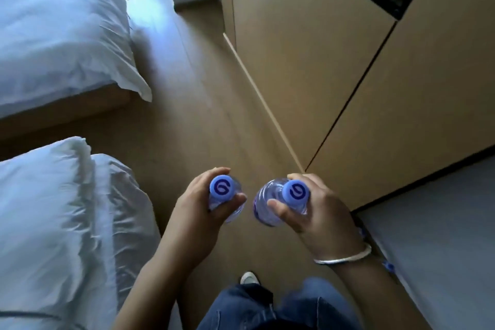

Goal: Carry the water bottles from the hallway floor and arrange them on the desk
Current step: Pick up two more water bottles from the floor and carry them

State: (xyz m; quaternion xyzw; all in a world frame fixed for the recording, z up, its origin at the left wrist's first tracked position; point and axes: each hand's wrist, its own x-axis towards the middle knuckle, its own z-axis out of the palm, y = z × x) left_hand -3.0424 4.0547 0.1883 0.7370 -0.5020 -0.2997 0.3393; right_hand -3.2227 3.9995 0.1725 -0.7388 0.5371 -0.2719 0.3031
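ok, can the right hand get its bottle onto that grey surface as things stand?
Probably yes: the right hand grips its bottle upright, and the grey surface lies just to its right with nothing visibly between.

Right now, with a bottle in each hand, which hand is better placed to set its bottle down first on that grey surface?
Probably the right hand: it grips its bottle nearest the grey surface at the right. The left hand holds its bottle toward the bed.
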